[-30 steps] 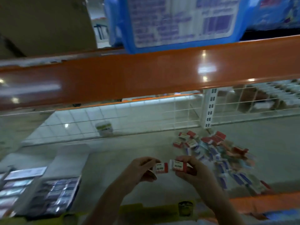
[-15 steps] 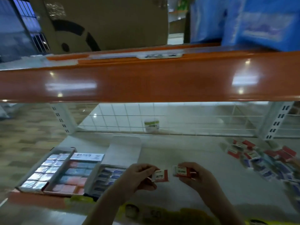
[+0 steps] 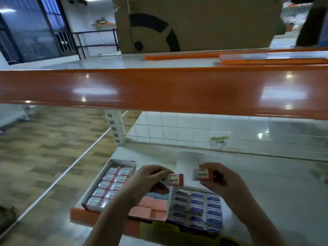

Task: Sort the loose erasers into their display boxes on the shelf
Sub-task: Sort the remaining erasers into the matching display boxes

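- My left hand (image 3: 150, 176) is up over the shelf, fingers curled, pinching one eraser (image 3: 176, 179) by its left end: white wrapper, "2B" print, red band at the right end.
- My right hand (image 3: 217, 178) pinches a second eraser (image 3: 202, 174) of the same kind, thumb and fingertips closed on its right end, "2B" facing me.
- That makes two erasers in the air, one per hand, side by side and just apart, not touching.
- Below my hands, three display boxes sit in a row at the front edge of the white shelf (image 3: 266, 174).
- Left box (image 3: 108, 187): red-and-white wrapped erasers in two columns; I count about five rows, though blur makes this uncertain.
- Middle box (image 3: 152, 206): pink blocks, mostly hidden under my left forearm, so no count from me.
- Right box (image 3: 196, 208): blue-labelled erasers in three columns, roughly six rows; the nearest rows are smeared.
- The right box's white lid flap (image 3: 186, 162) stands up behind it, between my two hands.
- One small green-and-white tag (image 3: 219, 139) hangs on the wire back grille (image 3: 168, 132).
- One orange beam (image 3: 159, 89) crosses above, and one big cardboard carton (image 3: 195, 23) stands on the level over it.
- At the far right edge of the shelf, a bit of red shows (image 3: 326, 180); too cut off to name.
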Action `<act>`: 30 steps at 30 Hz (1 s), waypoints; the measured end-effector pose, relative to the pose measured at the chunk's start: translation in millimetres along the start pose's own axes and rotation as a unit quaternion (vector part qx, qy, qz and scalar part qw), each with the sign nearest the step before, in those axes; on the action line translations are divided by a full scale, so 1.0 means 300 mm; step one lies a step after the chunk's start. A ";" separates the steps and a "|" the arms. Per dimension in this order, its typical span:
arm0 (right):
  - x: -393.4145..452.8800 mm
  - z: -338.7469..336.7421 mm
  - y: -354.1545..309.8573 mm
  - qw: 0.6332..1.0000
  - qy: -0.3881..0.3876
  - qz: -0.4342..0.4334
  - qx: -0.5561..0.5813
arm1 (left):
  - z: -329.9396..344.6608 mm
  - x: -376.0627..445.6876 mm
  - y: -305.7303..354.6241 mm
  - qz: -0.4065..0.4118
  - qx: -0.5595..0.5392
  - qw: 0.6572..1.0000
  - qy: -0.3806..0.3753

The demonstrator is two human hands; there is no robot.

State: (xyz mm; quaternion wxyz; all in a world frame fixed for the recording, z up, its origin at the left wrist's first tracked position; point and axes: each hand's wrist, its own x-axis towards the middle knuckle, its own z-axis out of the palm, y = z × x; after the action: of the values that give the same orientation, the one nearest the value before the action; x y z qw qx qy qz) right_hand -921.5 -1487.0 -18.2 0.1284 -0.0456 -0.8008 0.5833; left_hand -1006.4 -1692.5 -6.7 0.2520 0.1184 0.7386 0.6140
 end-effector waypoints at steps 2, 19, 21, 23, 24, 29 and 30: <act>0.022 0.077 -0.019 1.000 -0.021 0.001 0.004 | -0.077 -0.012 -0.016 -0.005 -0.002 1.000 0.016; 0.262 0.594 -0.102 0.980 -0.178 0.020 -0.089 | -0.564 -0.065 -0.182 -0.040 -0.080 0.990 0.112; 0.308 0.642 -0.103 0.977 -0.180 0.019 -0.115 | -0.586 -0.054 -0.190 -0.036 -0.089 0.988 0.120; 0.348 0.692 -0.094 0.973 -0.171 0.008 -0.157 | -0.599 -0.042 -0.193 -0.024 -0.099 0.986 0.134; 0.365 0.717 -0.086 0.970 -0.165 0.002 -0.181 | -0.604 -0.036 -0.194 -0.019 -0.106 0.984 0.142; 0.406 0.812 -0.033 0.948 -0.115 -0.059 -0.292 | -0.626 -0.017 -0.203 -0.009 -0.116 0.980 0.160; 0.408 0.822 -0.023 0.943 -0.102 -0.074 -0.307 | -0.631 -0.014 -0.207 -0.010 -0.109 0.981 0.160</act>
State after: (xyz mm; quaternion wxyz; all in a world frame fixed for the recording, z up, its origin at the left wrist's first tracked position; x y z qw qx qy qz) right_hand -1102.6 -1689.5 -63.7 0.0679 0.0363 -0.9509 0.2998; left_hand -1092.6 -1868.5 -43.2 0.1481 -0.0166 0.6991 0.6993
